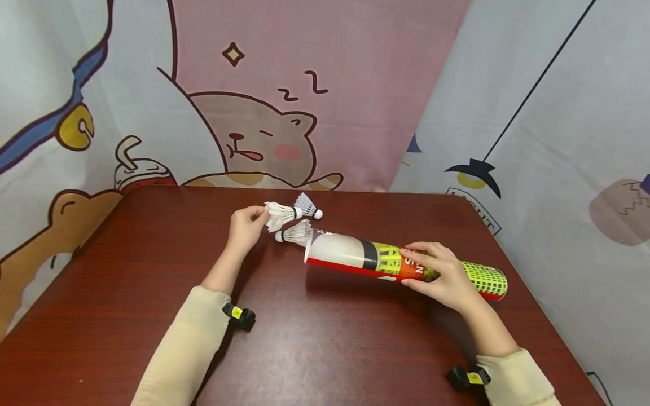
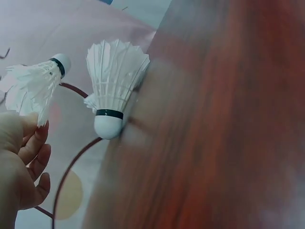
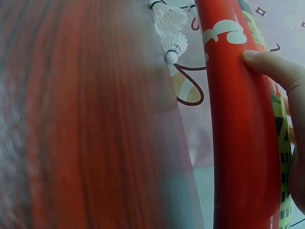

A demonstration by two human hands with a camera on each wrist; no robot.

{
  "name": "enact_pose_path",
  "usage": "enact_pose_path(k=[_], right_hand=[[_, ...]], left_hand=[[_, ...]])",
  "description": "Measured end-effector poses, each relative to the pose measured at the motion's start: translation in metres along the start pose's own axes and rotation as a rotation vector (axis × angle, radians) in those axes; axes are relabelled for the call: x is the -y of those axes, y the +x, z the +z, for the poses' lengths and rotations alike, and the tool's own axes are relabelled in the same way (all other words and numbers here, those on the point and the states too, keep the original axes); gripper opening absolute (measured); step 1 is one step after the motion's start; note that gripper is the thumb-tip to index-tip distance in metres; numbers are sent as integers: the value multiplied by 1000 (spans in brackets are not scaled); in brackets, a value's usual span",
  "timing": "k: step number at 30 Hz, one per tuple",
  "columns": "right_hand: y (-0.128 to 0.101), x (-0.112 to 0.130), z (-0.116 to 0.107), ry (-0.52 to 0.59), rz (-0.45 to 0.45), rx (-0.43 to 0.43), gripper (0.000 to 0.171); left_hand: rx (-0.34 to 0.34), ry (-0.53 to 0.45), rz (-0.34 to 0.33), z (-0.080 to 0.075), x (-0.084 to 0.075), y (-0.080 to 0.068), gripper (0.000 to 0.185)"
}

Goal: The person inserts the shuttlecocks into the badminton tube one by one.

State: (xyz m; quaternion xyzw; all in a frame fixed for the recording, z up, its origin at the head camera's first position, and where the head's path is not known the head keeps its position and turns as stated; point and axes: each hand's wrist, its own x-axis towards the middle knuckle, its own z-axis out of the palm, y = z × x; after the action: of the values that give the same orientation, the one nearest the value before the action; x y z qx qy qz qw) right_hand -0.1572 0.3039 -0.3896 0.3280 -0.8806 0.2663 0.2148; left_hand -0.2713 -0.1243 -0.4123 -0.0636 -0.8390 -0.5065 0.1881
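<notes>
My left hand pinches a white feather shuttlecock by the edge of its skirt, its cork pointing right. Behind it a second shuttlecock rests on the table, and another shuttlecock lies in front, its skirt by the tube's mouth. In the left wrist view the held shuttlecock hangs from thumb and fingertips, beside a shuttlecock on the table. My right hand grips a long shuttlecock tube, red, white and yellow-green, tilted with its open end left. The thumb presses the tube's red side.
The dark red-brown wooden table reaches back to a cartoon-printed curtain. A black wrist camera sits on the left sleeve, and another wrist camera on the right one.
</notes>
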Motion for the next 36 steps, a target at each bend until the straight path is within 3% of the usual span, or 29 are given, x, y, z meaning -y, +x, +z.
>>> enact_pose_path(k=[5, 12, 18, 24, 31, 36], right_hand=[[0, 0, 0, 1, 15, 6, 69], [0, -1, 0, 1, 14, 2, 69], [-1, -1, -1, 1, 13, 1, 69], [-1, 0, -1, -2, 18, 2, 70], [-1, 0, 0, 1, 9, 7, 70], [0, 1, 0, 3, -1, 8, 70]], left_hand=[[46, 6, 54, -7, -11, -10, 13], [114, -14, 47, -17, -24, -22, 13], [167, -16, 126, -21, -31, -34, 9], [198, -49, 181, -15, -37, -42, 7], [214, -89, 184, -4, -39, -49, 7], [189, -145, 184, 9, -42, -54, 7]])
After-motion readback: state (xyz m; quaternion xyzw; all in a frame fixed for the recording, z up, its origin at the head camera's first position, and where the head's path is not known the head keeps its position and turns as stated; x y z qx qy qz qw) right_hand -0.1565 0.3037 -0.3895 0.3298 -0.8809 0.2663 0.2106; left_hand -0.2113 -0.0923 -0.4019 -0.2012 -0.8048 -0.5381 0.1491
